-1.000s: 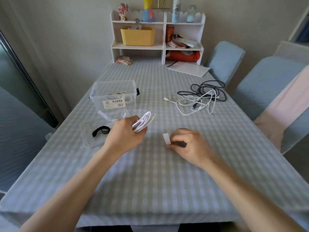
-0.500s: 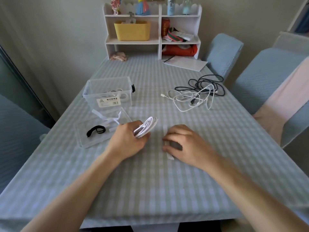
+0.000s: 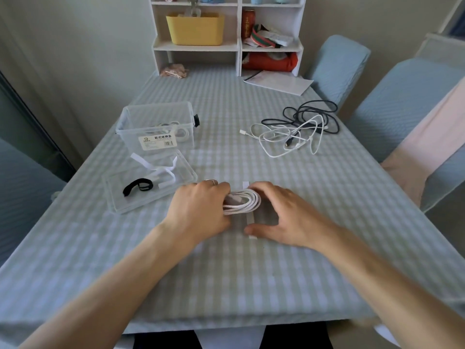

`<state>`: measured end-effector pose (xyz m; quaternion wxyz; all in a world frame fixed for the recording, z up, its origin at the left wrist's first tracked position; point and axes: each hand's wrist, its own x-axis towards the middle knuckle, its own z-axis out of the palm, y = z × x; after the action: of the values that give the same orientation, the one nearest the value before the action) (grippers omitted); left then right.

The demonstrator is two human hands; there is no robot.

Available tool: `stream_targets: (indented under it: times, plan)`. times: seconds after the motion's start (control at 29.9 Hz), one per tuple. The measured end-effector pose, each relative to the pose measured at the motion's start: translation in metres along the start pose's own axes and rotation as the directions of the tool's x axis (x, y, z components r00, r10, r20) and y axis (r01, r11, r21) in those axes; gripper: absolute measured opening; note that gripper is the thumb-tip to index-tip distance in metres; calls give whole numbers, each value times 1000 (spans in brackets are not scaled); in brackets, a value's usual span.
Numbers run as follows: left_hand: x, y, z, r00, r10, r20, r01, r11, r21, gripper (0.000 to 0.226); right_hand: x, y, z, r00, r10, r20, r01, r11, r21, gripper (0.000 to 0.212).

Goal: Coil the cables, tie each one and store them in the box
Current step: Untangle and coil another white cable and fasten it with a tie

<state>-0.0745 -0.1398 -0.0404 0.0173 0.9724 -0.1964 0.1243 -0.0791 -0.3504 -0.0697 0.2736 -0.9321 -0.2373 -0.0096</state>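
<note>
Gripping a white coil (image 3: 242, 201) at the centre of the frame, the left hand (image 3: 198, 210) curls its fingers round the bundle's left end and holds it down on the counter (image 3: 226, 273). The right hand (image 3: 284, 217) arches over the coil's right end, fingers spread wide and lightly bent, thumb pressing the near end of a white strap (image 3: 249, 222) that runs under the coil; the strap's far end shows just above the coil. Left of centre stands the clear box (image 3: 157, 127), a white cable inside it. Its lid (image 3: 148, 183) lies just below it in the frame, carrying a black strap (image 3: 138, 187) and white straps (image 3: 161, 170). At right of centre, well apart from the hands, a loose tangle (image 3: 299, 129) of white and dark cables lies on the counter. A shelf (image 3: 226, 34) stands at the top of the frame.
</note>
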Motion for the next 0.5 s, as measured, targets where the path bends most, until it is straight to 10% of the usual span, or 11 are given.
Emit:
stream_targets:
  times: [0.23, 0.5]
  plan:
    - [15, 22, -15, 974, 96, 204, -158, 936, 314, 21, -2, 1, -1, 983, -180, 46, 185, 975, -125, 78]
    - [17, 16, -14, 969, 179, 168, -215, 950, 228, 35, -3, -4, 8, 991, -131, 6, 129, 967, -218, 73]
